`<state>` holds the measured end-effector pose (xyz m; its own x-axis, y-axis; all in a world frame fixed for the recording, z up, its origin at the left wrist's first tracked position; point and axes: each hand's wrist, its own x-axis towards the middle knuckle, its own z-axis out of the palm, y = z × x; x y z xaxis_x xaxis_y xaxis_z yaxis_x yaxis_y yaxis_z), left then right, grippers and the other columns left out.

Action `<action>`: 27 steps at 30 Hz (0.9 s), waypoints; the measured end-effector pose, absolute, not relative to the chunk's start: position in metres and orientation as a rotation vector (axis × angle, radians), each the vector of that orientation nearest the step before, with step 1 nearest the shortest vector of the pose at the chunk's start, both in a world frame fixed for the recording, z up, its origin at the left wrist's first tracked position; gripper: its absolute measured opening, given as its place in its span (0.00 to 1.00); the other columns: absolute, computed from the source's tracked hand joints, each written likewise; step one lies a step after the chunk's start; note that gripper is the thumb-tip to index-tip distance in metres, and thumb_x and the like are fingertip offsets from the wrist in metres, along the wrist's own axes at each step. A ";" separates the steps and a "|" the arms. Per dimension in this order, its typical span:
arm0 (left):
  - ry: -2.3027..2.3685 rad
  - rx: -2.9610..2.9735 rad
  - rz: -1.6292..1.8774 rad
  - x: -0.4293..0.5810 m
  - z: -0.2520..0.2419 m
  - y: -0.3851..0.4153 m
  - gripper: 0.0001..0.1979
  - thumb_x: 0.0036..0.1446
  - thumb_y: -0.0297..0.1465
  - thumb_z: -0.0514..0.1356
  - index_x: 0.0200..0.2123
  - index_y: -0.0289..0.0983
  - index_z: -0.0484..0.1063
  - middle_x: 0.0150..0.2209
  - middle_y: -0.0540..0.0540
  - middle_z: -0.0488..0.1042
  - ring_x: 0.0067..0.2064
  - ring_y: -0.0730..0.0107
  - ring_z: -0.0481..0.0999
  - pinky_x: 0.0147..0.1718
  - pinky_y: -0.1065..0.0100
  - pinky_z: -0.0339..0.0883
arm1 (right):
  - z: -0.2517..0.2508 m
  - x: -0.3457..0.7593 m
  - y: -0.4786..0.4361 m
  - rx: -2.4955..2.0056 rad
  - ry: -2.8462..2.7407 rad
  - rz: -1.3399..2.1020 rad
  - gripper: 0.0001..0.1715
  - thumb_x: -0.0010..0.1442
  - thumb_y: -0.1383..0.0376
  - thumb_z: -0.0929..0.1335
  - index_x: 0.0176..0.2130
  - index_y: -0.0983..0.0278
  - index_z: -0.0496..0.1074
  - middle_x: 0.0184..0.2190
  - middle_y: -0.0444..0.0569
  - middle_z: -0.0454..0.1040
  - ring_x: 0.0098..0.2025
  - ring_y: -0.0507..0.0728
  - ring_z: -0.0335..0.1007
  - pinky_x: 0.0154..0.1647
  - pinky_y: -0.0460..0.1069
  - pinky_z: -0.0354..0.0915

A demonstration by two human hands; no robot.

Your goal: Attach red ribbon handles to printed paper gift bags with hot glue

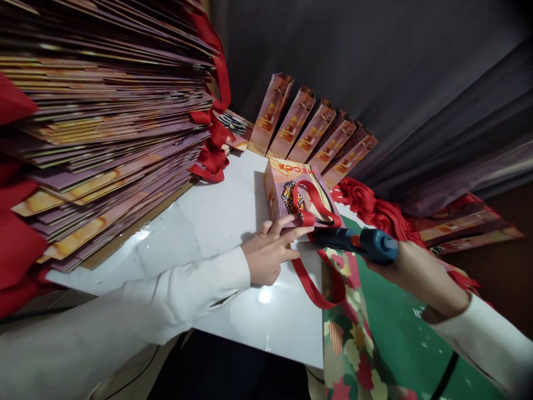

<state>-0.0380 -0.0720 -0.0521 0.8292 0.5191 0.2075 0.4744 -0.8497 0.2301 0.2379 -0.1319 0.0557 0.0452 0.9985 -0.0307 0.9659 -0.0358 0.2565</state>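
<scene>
A small printed gift bag (278,176) with a butterfly picture and red lettering lies on the white tabletop. One loop of red ribbon (320,195) rests across its upper face, and another red ribbon loop (310,286) hangs on the near side. My left hand (266,253) is at the bag's near edge, fingers stretched and spread, the fingertips touching the edge. In my right hand (420,272) is a dark blue glue gun (377,244), its nozzle pointing left at that same edge. The nozzle tip is hard to make out behind my fingers.
A tall stack of flat printed bags (125,128) with red ribbons fills the left. Several bags (300,119) stand in a row behind. Bunched red ribbon (375,208) lies at right, beside a green surface (391,322) and patterned paper (350,333). A grey curtain (375,66) hangs behind.
</scene>
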 end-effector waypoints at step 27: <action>0.739 2.829 0.443 -0.039 -0.052 -0.072 0.33 0.45 0.26 0.60 0.58 0.50 0.67 0.71 0.55 0.40 0.67 0.42 0.39 0.51 0.49 0.56 | 0.061 0.182 -0.135 1.908 1.819 0.410 0.07 0.58 0.61 0.63 0.28 0.59 0.64 0.18 0.48 0.69 0.21 0.61 0.70 0.22 0.50 0.46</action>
<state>-0.0390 -0.0724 -0.0525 0.8317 0.5014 0.2384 0.4467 -0.8593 0.2491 0.1821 -0.1349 0.0612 0.0767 0.9917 -0.1035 0.8512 -0.0111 0.5248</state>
